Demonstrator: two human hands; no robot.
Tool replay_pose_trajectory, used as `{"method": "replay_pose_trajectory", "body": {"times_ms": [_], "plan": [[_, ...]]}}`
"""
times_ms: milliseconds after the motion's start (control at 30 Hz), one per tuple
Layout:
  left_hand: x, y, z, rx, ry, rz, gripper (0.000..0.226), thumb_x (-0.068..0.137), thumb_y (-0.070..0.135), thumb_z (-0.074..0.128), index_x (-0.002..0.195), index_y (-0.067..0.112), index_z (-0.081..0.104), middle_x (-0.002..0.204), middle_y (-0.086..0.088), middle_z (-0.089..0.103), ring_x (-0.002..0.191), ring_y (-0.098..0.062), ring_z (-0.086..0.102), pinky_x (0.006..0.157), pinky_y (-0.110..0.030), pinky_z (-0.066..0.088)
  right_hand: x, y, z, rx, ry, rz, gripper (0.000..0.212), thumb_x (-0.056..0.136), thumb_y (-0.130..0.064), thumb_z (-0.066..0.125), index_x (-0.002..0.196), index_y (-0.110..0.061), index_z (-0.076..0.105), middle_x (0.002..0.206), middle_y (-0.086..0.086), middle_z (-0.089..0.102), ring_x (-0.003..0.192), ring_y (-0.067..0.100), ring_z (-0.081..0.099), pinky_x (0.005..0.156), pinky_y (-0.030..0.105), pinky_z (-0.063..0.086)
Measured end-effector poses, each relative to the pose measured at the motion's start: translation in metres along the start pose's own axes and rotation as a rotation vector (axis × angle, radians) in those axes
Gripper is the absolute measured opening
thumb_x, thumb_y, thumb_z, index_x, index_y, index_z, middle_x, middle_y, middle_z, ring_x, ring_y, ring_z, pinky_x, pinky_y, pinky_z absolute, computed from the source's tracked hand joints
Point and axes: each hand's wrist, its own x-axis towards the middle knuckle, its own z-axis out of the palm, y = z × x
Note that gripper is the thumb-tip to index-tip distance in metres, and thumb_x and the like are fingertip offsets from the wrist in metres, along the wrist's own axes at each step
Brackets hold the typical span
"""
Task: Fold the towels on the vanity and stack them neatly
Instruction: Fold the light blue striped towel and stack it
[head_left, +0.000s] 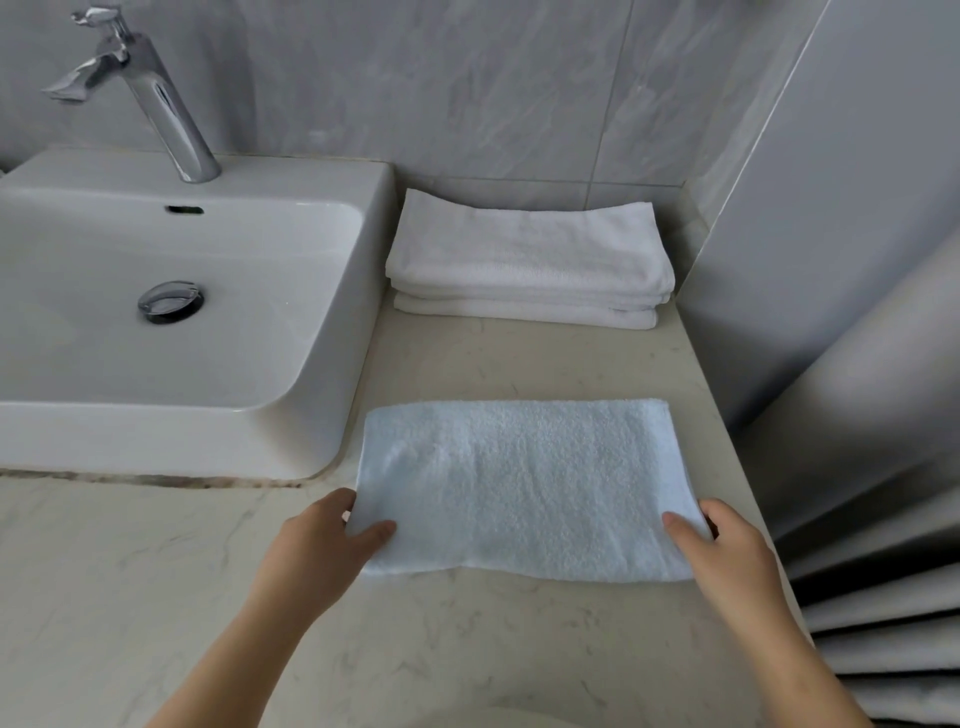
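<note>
Head view shows two bare hands and one pale blue terry towel, folded into a flat rectangle on the beige marbled vanity top. The left hand pinches the towel's near left corner, thumb on top and fingers curled at the edge. The right hand pinches the near right corner the same way, so the towel stretches between the two hands and away from them. Beyond the hands, past the towel's far edge and well apart from it, one stack of folded white towels sits against the grey tiled wall. It has at least two layers, but the exact count is hard to tell. Left of the left hand and further back stands one white rectangular ceramic basin, with one chrome drain plug in its bowl and one chrome tap behind it. Right of the right hand, off the counter's edge, hangs a grey pleated curtain.
</note>
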Motion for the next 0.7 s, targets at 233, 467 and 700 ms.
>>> {"method": "replay_pose_trajectory", "body": {"times_ms": [233, 467, 700], "plan": [[-0.0035, -0.0066, -0.0054, 0.242, -0.042, 0.004, 0.036, 0.088, 0.051, 0.053, 0.071, 0.02, 0.046, 0.066, 0.006, 0.052, 0.061, -0.01, 0.05, 0.052, -0.023, 0.033, -0.0002, 0.0015, 0.0012, -0.006, 0.007, 0.006, 0.026, 0.088, -0.023, 0.061, 0.077, 0.0, 0.054, 0.063, 0.011, 0.05, 0.058, 0.02, 0.043, 0.055, 0.031, 0.032], [-0.0033, -0.0059, -0.0096, 0.205, -0.082, -0.036, 0.045, 0.085, 0.05, 0.058, 0.059, 0.015, 0.046, 0.054, 0.005, 0.045, 0.052, -0.011, 0.045, 0.05, -0.023, 0.029, 0.0001, 0.0016, 0.0013, -0.003, 0.0, 0.009, 0.025, 0.088, -0.023, 0.061, 0.078, -0.001, 0.055, 0.068, 0.016, 0.054, 0.06, 0.021, 0.046, 0.056, 0.031, 0.033], [-0.0083, -0.0013, -0.006, -0.219, -0.061, -0.037, 0.01, 0.084, 0.02, 0.066, 0.075, 0.021, 0.065, 0.071, 0.004, 0.066, 0.065, -0.014, 0.057, 0.057, -0.024, 0.039, -0.0005, 0.0002, 0.0006, -0.013, 0.009, 0.002, 0.027, 0.088, -0.021, 0.061, 0.077, 0.002, 0.052, 0.062, 0.008, 0.047, 0.057, 0.02, 0.041, 0.054, 0.03, 0.03]]}}
